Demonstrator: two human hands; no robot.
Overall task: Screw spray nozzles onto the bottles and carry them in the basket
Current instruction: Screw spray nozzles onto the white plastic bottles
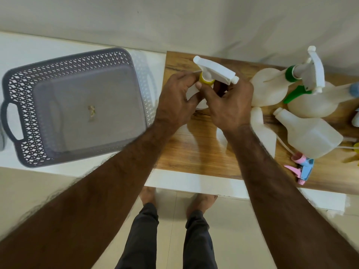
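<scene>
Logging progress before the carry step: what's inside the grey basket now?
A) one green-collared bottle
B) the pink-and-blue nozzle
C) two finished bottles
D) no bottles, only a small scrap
D: the grey basket holds only a small tan scrap on its floor; the bottles in view are all over the wooden board.

Glossy wood-grain board [198, 148], perforated grey plastic basket [23, 82], translucent matt plastic bottles [310, 134].
</scene>
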